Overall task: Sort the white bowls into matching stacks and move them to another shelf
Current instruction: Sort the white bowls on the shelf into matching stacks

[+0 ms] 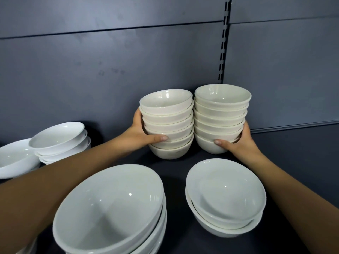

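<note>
Hands [141,133] [242,142] — around two bowl stacks [167,125] [221,118]

back panel [110,61] grey, seamed | dark slotted upright [224,43] between panels

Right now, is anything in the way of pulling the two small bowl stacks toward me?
Yes. The left hand grips the left small stack, the right hand the right small stack; a big bowl stack and a medium bowl stack stand in front, nearer you.

On the dark shelf [293,153] stand the left cream stack [170,125] and right cream stack [220,114] at the back, a large white stack [110,208] and short white stack [225,195] in front, and more bowls [60,142] far left.
</note>
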A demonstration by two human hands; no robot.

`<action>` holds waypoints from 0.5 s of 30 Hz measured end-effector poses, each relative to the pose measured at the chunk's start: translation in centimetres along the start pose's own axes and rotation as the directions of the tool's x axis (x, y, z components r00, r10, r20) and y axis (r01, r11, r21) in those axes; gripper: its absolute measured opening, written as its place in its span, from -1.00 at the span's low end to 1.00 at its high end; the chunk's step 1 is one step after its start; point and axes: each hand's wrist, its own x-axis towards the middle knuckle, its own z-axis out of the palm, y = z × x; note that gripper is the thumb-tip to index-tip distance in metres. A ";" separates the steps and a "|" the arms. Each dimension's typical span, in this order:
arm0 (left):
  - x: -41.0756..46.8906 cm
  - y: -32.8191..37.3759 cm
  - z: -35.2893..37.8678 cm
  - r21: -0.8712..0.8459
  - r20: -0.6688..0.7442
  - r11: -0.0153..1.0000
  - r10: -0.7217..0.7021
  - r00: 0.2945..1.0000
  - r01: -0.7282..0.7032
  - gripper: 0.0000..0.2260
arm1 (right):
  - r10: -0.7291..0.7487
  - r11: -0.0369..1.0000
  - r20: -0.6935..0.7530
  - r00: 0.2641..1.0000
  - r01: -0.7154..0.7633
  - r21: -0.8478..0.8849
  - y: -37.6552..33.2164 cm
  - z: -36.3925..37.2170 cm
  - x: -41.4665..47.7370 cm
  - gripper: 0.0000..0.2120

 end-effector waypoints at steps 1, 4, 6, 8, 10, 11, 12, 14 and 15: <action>0.1 0.1 0.0 -0.001 0.005 1.000 -0.002 1.000 0.002 0.29 | 0.000 1.000 -0.007 1.000 0.000 -0.005 0.0 0.0 0.0 -0.10; 0.2 0.3 -0.1 0.009 -0.010 1.000 -0.001 1.000 0.001 0.31 | 0.009 1.000 -0.010 1.000 -0.009 -0.008 0.0 0.0 -0.1 -0.11; 0.2 0.2 0.0 0.003 -0.004 1.000 0.003 1.000 -0.003 0.31 | 0.020 1.000 -0.004 1.000 -0.020 -0.023 0.0 0.0 -0.1 -0.07; 0.2 0.3 0.2 -0.002 0.011 1.000 -0.006 1.000 0.006 0.29 | 0.024 0.997 -0.016 1.000 -0.026 -0.078 -0.4 0.0 -0.1 0.08; 0.1 0.7 0.1 -0.015 0.025 1.000 -0.019 0.999 0.020 0.21 | 0.065 0.982 -0.039 0.997 -0.071 -0.176 -1.3 -0.1 -0.6 0.25; -0.1 1.1 -0.1 -0.039 0.033 0.999 -0.020 0.999 0.021 0.16 | 0.097 0.970 -0.045 0.994 -0.105 -0.220 -1.9 -0.3 -1.0 0.26; -0.3 1.4 -0.4 -0.068 0.037 0.997 -0.021 0.999 0.024 0.12 | 0.127 0.957 -0.054 0.990 -0.137 -0.257 -2.6 -0.7 -1.5 0.20; -1.4 2.1 -1.4 -0.108 0.018 0.993 -0.034 0.999 0.036 0.14 | 0.099 0.931 -0.106 0.989 -0.130 -0.341 -4.3 -1.4 -2.9 -0.05; -2.3 2.5 -1.9 -0.111 0.004 0.993 -0.028 1.000 0.028 0.16 | 0.023 0.917 -0.127 0.992 -0.071 -0.393 -5.3 -1.7 -3.8 -0.20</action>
